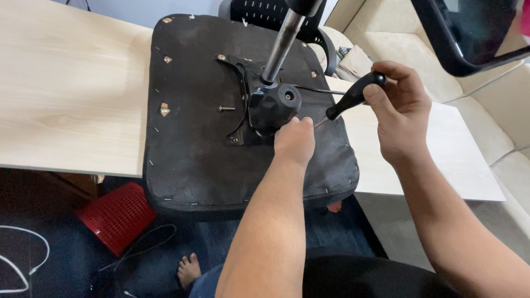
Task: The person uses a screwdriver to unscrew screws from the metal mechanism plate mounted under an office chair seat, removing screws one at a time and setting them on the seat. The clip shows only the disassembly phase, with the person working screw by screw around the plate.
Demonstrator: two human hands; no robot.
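The right hand (400,110) is closed tight around the black handle of a screwdriver (353,98) — hard and light, best held by that fat handle. Its thin tip points down-left from the grip, at the chair seat (193,143) on the table (66,94). The left hand (294,139) rests curled just beside the tip — whether it pinches anything cannot be told.

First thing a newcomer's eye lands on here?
The upside-down black fabric chair seat lying on the pale wooden table, centre frame, with its shiny metal gas-lift column rising toward the camera from a black mounting plate. Next, the right hand gripping a black-handled screwdriver angled at the plate, where the left hand rests. Lower left, a red perforated plastic basket sits on the dark floor.
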